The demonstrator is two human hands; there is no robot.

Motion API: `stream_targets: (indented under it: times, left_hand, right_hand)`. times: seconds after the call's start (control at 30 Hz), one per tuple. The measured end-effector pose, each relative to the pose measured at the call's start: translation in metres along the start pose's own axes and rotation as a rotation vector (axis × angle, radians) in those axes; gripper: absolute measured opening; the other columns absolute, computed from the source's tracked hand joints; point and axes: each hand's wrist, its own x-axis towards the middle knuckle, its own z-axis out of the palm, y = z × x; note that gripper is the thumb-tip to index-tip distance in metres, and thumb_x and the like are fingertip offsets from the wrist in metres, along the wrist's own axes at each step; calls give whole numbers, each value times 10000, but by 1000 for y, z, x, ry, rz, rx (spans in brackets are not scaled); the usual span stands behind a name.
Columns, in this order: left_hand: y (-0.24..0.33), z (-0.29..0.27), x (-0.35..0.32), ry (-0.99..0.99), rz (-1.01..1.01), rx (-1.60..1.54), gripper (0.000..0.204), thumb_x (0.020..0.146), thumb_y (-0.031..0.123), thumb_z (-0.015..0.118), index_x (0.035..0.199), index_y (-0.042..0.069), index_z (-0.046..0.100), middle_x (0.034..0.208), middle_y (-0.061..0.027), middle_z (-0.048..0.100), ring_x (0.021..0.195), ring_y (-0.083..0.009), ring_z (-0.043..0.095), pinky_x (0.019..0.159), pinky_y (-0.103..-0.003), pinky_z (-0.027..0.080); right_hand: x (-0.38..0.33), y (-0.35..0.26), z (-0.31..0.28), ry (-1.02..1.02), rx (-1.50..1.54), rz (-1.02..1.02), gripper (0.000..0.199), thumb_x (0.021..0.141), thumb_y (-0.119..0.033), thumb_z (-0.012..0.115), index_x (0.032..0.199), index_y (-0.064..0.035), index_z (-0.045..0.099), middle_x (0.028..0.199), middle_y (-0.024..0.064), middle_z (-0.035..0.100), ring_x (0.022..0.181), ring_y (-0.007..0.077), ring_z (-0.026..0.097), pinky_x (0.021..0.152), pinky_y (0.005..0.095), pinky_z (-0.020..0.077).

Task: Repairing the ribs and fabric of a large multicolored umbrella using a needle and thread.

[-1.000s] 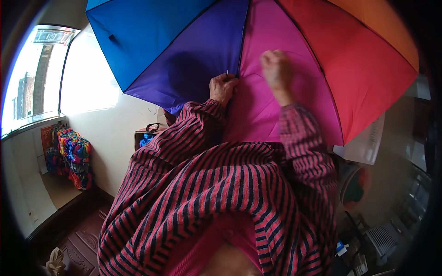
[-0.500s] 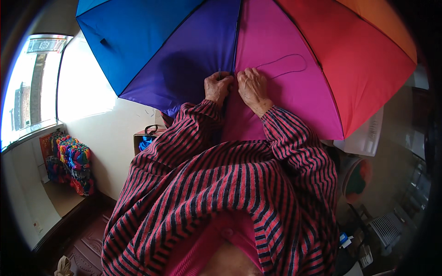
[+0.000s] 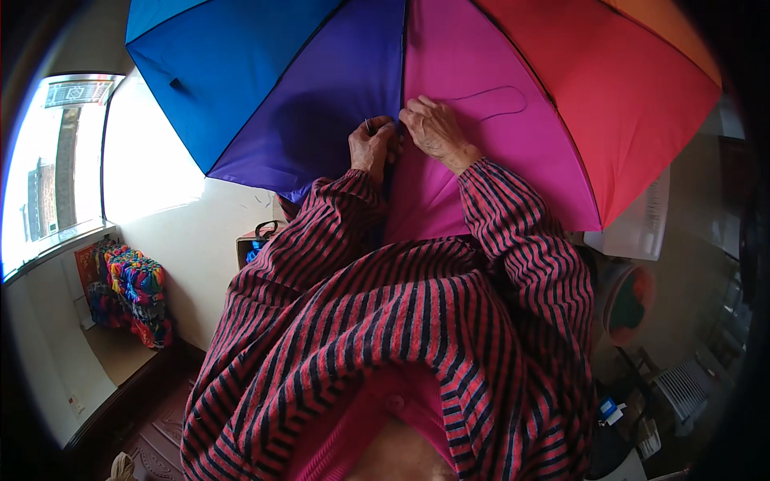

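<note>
An open umbrella (image 3: 473, 160) with blue, purple, pink, red and orange panels spreads before me. My left hand (image 3: 371, 150) is closed on the purple side of the dark rib (image 3: 403, 56), and a thin dark thing (image 3: 368, 125) pokes up from its fingers. Just across the rib, my right hand (image 3: 437, 132) has its fingers bent together at the pink panel's edge; what they pinch is hidden. A dark thread (image 3: 513, 88) lies in a long loop over the pink cloth, running from beside my right hand.
Bundles of multicoloured yarn-like material (image 3: 135, 280) stand below the window (image 3: 68, 160) at the left. An open box (image 3: 247, 248) with something blue inside is behind my left sleeve. At the right are a white container (image 3: 638, 228), a round red-and-green item (image 3: 628, 305) and a slatted grey thing (image 3: 682, 389).
My right hand has lifted slightly up and left, its wrist turning. The left hand has shifted a little left. The thread loop has moved slightly, and the whole view has tilted a bit.
</note>
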Motion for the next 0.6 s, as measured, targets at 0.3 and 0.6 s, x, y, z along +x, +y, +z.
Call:
stream_targets:
  times: [0.3, 0.6]
  left_hand:
    - [-3, -3, 0, 12, 17, 93, 142, 919, 122, 519, 884, -11, 557, 662, -99, 614, 473, -127, 539, 387, -218, 378]
    - [-2, -5, 4, -29, -32, 78, 177, 940, 150, 496, 843, 8, 536, 667, -104, 612, 483, -133, 547, 398, -228, 368]
  right_hand:
    - [-10, -3, 9, 229, 62, -10, 109, 734, -85, 646, 761, -45, 548, 773, 104, 546, 806, 293, 574, 688, 416, 485]
    - [-13, -10, 1, 220, 54, 130, 64, 742, -60, 597, 741, -29, 541, 828, 125, 532, 786, 292, 585, 658, 406, 482]
